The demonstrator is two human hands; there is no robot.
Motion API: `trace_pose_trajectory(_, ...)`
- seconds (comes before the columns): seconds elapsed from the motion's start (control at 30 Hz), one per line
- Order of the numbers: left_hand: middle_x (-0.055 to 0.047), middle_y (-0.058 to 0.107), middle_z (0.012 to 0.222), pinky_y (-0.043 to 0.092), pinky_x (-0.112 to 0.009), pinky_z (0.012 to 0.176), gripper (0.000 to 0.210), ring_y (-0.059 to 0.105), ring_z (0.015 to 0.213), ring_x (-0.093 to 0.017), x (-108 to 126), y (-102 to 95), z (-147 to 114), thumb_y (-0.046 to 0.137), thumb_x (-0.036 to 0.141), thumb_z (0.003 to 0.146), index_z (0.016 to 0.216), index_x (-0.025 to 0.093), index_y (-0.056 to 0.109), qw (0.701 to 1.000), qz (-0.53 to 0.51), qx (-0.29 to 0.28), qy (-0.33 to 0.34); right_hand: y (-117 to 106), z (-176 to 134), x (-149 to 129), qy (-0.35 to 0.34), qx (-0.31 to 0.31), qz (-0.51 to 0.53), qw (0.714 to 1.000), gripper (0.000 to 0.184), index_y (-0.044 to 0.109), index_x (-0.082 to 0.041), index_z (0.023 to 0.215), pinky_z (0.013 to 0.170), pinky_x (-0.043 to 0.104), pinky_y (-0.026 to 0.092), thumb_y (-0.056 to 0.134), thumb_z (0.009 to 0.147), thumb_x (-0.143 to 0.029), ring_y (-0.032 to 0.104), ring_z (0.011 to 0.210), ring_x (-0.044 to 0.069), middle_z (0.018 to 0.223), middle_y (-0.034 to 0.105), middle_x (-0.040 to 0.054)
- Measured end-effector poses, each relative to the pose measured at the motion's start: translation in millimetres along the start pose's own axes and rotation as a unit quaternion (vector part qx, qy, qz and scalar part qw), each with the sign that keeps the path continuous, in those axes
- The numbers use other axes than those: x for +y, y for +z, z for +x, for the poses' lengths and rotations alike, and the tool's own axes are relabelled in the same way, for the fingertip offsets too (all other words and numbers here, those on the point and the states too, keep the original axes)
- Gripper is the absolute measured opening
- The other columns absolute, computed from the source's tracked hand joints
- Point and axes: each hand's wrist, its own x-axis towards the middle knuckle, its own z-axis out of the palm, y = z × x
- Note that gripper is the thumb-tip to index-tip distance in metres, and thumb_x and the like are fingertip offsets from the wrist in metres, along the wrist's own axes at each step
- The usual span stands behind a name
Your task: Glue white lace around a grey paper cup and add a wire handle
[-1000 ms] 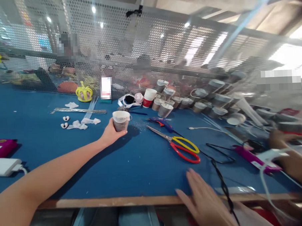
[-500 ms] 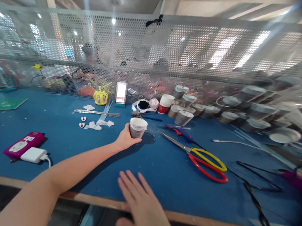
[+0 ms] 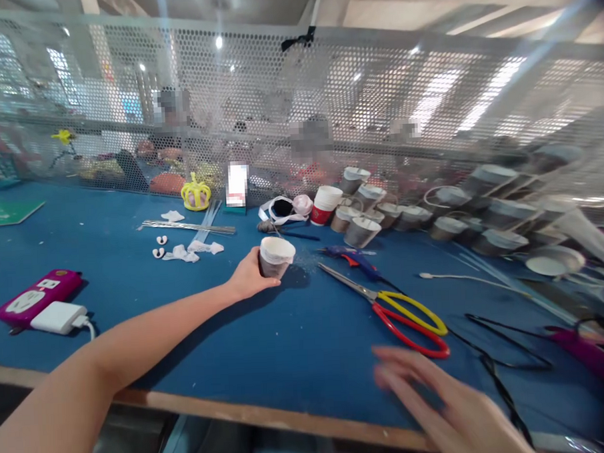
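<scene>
My left hand is wrapped round a small grey cup with a white lining over its rim, held upright over the middle of the table. Near the front edge my right hand is empty, with thumb and fingers apart and slightly blurred. Just beyond its fingertips lie large scissors with one red and one yellow handle. A blue glue gun rests behind the scissors, its nozzle towards the cup.
Several grey cups and a white-and-red paper cup stack stand at the back right. A yellow crown, wires and white scraps lie left of centre. A magenta power bank sits far left. Perforated panel behind; cable right.
My right hand has swung right from the front middle of the table towards the scissors handles, its fingers curling a little. My left hand still holds the cup. The view has shifted slightly.
</scene>
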Motion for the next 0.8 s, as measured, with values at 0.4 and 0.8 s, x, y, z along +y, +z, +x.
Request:
trace_pose_trajectory(0.4, -0.014, 0.052, 0.117, 0.04, -0.041, 0.09, 0.085, 0.05, 0.106, -0.027, -7, -9.4, 7, 0.075, 0.035, 0.05, 0.121, 0.013, 0.034, 0.996, -0.036, -0.083, 0.008, 77, 183, -112, 0.029, -0.101, 0.363, 0.926, 0.055, 0.043, -0.013, 0.111, 0.084, 0.037, 0.046, 0.065, 0.063, -0.028, 0.059, 0.093, 0.021, 0.108, 0.059, 0.0135)
trace_pose_trajectory(0.8, -0.014, 0.056, 0.111, 0.039, -0.038, 0.091, 0.067, 0.052, 0.102, -0.023, 6, -9.8, 5, 0.072, 0.033, 0.057, 0.114, 0.01, 0.044, 0.988, -0.122, -0.095, 0.016, 75, 171, -109, 0.007, -0.09, 0.3, 0.95, 0.057, 0.042, -0.013, 0.109, 0.083, 0.041, 0.045, 0.067, 0.06, -0.029, 0.059, 0.093, 0.024, 0.104, 0.061, 0.0138)
